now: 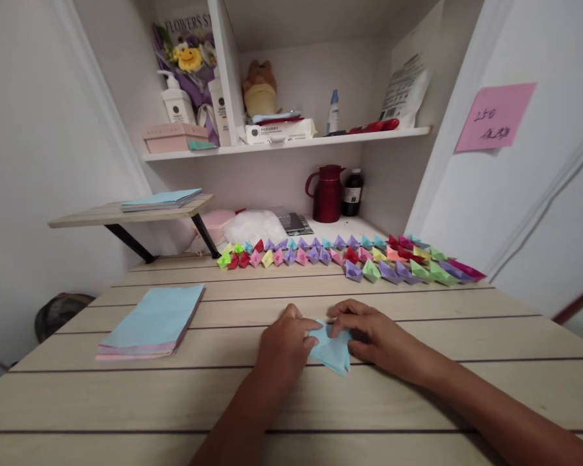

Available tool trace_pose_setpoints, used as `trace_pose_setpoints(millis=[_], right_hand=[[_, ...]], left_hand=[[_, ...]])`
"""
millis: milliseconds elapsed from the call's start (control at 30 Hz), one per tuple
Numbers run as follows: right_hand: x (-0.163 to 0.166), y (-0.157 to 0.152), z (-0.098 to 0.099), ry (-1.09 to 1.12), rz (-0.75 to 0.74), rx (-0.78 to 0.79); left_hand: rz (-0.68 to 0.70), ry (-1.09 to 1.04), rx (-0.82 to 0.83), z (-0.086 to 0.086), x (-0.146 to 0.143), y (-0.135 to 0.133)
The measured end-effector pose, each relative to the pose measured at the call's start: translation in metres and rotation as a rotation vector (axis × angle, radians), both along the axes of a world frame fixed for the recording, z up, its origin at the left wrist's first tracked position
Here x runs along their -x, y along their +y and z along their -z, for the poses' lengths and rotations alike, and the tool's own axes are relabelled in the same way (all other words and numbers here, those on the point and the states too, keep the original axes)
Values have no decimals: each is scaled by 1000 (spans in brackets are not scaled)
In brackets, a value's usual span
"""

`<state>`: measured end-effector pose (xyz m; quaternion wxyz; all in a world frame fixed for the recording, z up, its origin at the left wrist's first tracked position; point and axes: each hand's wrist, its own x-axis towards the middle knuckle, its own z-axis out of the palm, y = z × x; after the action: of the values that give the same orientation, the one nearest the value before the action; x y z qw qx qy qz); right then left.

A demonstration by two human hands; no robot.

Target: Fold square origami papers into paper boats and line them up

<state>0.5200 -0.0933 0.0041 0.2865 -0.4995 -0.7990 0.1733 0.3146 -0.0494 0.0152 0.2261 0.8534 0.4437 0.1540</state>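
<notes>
A light blue folded paper (334, 355) lies on the wooden table in front of me, its loose corners pointing toward me. My left hand (286, 340) has its left edge between the thumb and the outstretched index finger, the other fingers curled in. From the right, my right hand (374, 333) bends over the same paper, with fingertips on its upper part and the thumb at its right edge. Behind the hands stand rows of small folded paper boats (324, 256) in many colours. Off to the left lies a stack of square paper (151, 317), blue on top.
A small raised wooden shelf (92, 215) at the back left carries another paper stack (162, 199). A red jug (328, 194) and a dark bottle (352, 193) stand in the alcove behind the boats. A pink note (495, 118) is stuck on the right wall.
</notes>
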Motion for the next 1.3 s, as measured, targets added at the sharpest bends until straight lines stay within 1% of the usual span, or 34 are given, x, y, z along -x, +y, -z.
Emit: trace_pose_setpoints(millis=[133,267,467,667,900,1033,1200,1300], right_hand=[[-8,1,-3,-19,-29,44],[-11,4,-1,-41,-23,39],[-2,4,-1,-17,80,3],[4,8,6,-86,173,-21],[9,11,9,-196,206,-47],[9,12,10,-197,206,-44],[0,13,13,-23,267,27],[-7,14,13,3,302,56]], left_hand=[[-5,20,-6,-1,0,0],[-7,13,-17,1,0,-1],[-13,-37,-30,7,0,3],[-31,4,-29,4,-1,4],[-168,-2,4,-1,-7,0],[-109,46,-47,2,-5,1],[-66,115,-52,-1,-4,0],[-3,122,-65,-5,-5,-3]])
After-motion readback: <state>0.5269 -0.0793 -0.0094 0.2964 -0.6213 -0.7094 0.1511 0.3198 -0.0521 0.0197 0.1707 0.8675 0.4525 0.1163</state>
